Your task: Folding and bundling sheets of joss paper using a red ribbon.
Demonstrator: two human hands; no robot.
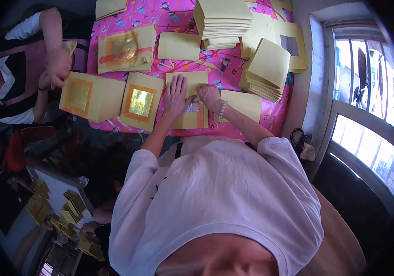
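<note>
A yellow paper sheet (196, 79) lies at the table's near edge, with a silver foil patch (193, 107) on its lower half. Flat on its left part rests my left hand (176, 95), fingers stretched out and thumb pointing right. My right hand (210, 96), a beaded bracelet at its wrist, is closed at the sheet's right edge; its curled fingers hide whatever they grip. Just right of it lies a plain yellow sheet (244, 105). To the left of my left hand is a yellow sheet with a gold foil square (140, 102) framed in orange.
Folded yellow papers (222, 23) are stacked at the back, with another stack (268, 69) on the right. The table has a pink patterned cover (171, 17). At the left, a co-worker's hand (58, 66) is above another gold-patched sheet (79, 96). A barred window (367, 78) is right.
</note>
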